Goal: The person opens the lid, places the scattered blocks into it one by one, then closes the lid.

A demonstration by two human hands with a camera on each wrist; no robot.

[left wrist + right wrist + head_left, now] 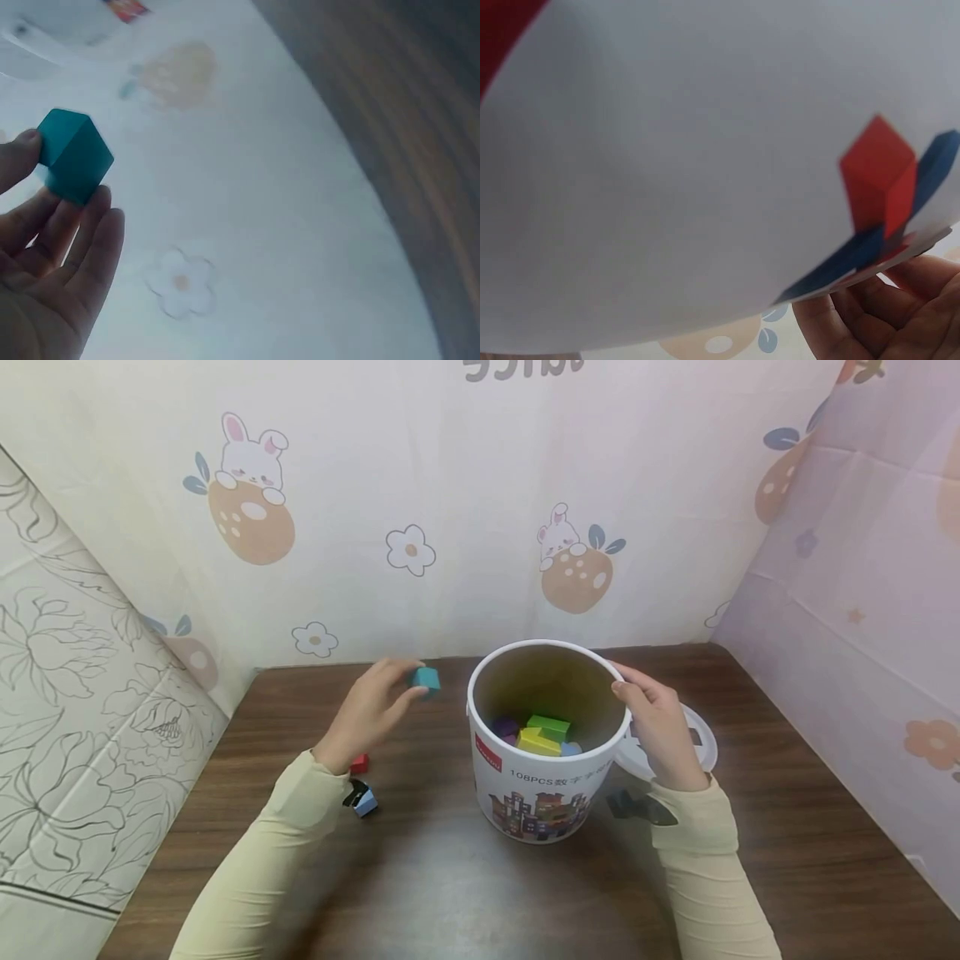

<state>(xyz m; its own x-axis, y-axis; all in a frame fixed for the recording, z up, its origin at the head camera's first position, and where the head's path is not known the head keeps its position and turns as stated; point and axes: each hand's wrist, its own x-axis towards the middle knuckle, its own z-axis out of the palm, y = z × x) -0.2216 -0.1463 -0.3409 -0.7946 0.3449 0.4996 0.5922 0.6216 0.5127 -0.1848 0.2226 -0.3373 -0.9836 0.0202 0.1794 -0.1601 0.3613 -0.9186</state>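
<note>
In the head view my left hand (378,706) pinches a teal block (427,680) between thumb and fingertips, raised over the table to the left of a white bucket. The left wrist view shows the same teal block (75,154) held at the fingertips, its faces flat and angled. My right hand (660,727) grips the rim of the white bucket (491,785) on its right side, thumb over the edge. Inside the bucket lie several blocks, among them a yellow block (537,742) and a green block (551,727). The bucket wall (667,187) fills most of the right wrist view.
A white lid (705,743) lies on the dark wooden table (450,893), partly behind my right hand. Near my left wrist are a red block (360,764) and a light blue block (365,803). A patterned curtain (465,602) rises at the table's back edge.
</note>
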